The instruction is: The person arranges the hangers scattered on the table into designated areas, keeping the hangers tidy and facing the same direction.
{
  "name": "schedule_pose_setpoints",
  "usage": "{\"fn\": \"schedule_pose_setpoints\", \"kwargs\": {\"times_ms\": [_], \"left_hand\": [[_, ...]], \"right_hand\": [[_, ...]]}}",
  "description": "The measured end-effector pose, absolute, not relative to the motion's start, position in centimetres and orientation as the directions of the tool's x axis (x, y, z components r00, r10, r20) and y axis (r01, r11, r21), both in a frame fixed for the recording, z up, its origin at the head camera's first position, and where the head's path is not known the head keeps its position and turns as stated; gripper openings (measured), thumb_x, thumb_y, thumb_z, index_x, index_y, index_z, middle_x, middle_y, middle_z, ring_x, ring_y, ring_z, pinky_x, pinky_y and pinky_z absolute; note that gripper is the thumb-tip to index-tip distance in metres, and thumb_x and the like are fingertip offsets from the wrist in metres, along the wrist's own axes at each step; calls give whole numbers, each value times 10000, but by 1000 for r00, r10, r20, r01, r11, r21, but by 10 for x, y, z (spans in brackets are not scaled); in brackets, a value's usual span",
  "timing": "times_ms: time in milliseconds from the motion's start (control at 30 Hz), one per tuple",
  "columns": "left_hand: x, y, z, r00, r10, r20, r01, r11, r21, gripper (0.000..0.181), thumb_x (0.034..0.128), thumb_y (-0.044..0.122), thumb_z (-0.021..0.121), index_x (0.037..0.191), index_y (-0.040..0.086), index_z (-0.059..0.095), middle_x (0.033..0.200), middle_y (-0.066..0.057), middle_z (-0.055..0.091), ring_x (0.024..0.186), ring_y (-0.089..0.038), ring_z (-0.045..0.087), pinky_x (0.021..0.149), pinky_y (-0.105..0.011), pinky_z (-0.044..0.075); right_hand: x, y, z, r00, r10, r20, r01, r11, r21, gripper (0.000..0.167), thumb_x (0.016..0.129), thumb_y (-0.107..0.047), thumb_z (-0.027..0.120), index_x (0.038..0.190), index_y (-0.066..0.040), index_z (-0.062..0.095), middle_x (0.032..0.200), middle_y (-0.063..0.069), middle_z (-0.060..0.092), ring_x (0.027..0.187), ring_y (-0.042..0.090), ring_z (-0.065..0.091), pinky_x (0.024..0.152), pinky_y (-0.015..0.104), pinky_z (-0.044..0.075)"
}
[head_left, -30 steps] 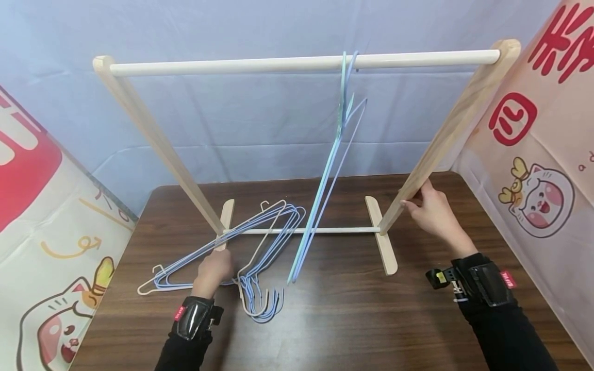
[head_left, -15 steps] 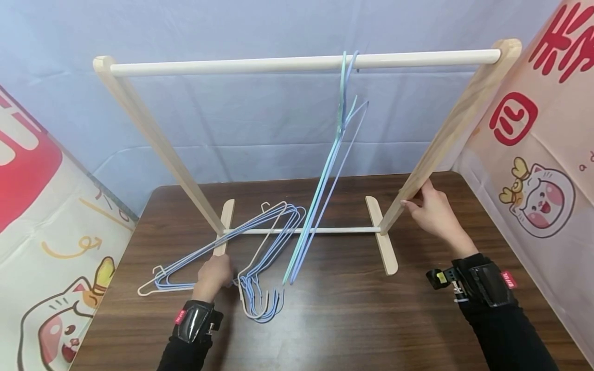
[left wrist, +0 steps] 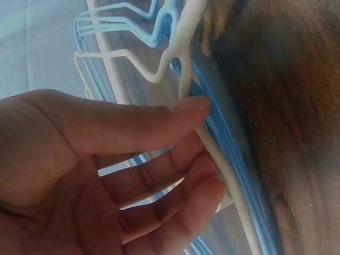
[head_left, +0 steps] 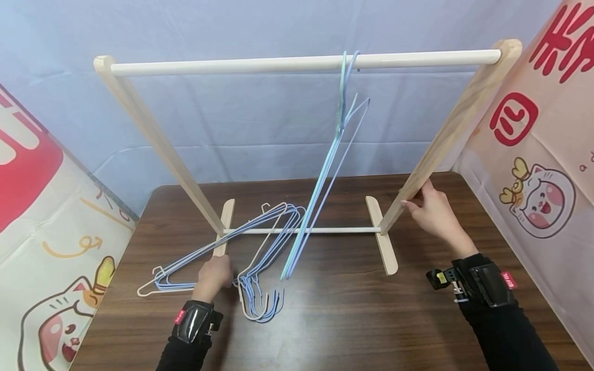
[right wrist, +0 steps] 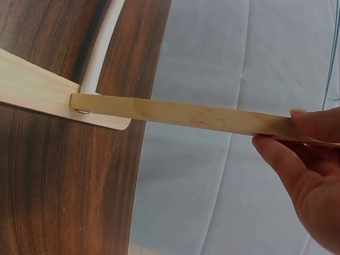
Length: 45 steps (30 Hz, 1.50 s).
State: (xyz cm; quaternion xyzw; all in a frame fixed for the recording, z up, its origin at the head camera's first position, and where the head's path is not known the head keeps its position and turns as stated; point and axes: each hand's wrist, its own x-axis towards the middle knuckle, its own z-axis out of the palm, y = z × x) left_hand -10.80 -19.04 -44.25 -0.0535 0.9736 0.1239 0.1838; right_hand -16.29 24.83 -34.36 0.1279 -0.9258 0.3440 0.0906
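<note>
A wooden clothes rack (head_left: 171, 154) with a white top rail (head_left: 223, 66) stands on the table. My right hand (head_left: 430, 214) grips the lower part of its right upright (right wrist: 196, 115), thumb and fingers on opposite sides. Near the left foot, my left hand (head_left: 214, 273) is at a pile of blue and white wire hangers (head_left: 274, 257). The left wrist view shows its thumb over a white hanger (left wrist: 234, 186) with fingers curled beneath, the thumb tip touching the wire. From the top rail hang a few light-blue and mint hangers (head_left: 320, 190), slanting toward me.
The dark wood table (head_left: 334, 319) carries the rack's two feet, the right one (head_left: 382, 237) in front of my right hand. A white lower bar (head_left: 348, 230) joins the uprights. Pale blue cloth (head_left: 260, 118) hangs behind; printed cloths (head_left: 524, 201) flank both sides.
My left hand has shifted slightly toward me, baring more of the left foot. The hanging hangers sway, their lower ends a little farther left. My right hand stays in place.
</note>
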Motion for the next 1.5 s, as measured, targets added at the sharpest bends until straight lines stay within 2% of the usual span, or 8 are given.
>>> {"fn": "schedule_pose_setpoints", "kwargs": {"times_ms": [200, 367, 1000, 1400, 1500], "left_hand": [[-107, -189, -442, -928, -39, -371, -129, 967, 221, 67, 677, -5, 582, 646, 51, 562, 697, -126, 536, 575, -249, 498, 474, -345, 410], [-107, -188, -441, -934, -33, -355, -115, 970, 213, 53, 690, 0, 565, 661, 45, 570, 764, -168, 581, 611, -271, 521, 489, -366, 427], [-103, -185, -444, -950, -2, -311, -68, 978, 200, 109, 646, -16, 586, 754, -5, 591, 773, -203, 586, 674, -329, 569, 536, -414, 457], [-102, -184, -445, -959, 40, -280, -16, 981, 195, 88, 697, -44, 539, 660, 36, 552, 711, -160, 585, 610, -272, 557, 492, -392, 447], [-102, -183, -445, -962, 40, -271, -13, 982, 191, 90, 681, -44, 547, 650, 40, 543, 710, -160, 588, 609, -277, 562, 489, -395, 447]], "right_hand": [[-163, 248, -344, -951, -180, 250, -300, 725, -620, 421, 862, 5, 571, 1195, 100, 333, 997, 341, 514, 953, 504, 531, 715, 532, 465], [-163, 248, -345, -954, -178, 243, -294, 727, -620, 430, 865, -4, 571, 1202, 103, 327, 1004, 348, 510, 954, 509, 527, 714, 533, 464], [-163, 249, -344, -952, -174, 251, -296, 723, -624, 435, 862, 10, 567, 1214, 94, 325, 1001, 342, 516, 950, 506, 531, 711, 537, 465], [-163, 248, -345, -953, -158, 259, -289, 729, -620, 409, 850, 23, 571, 1181, 102, 344, 985, 342, 531, 932, 490, 550, 705, 527, 470], [-163, 248, -345, -951, -158, 266, -294, 730, -616, 409, 846, 28, 573, 1178, 103, 346, 982, 341, 532, 929, 490, 552, 702, 529, 470]]}}
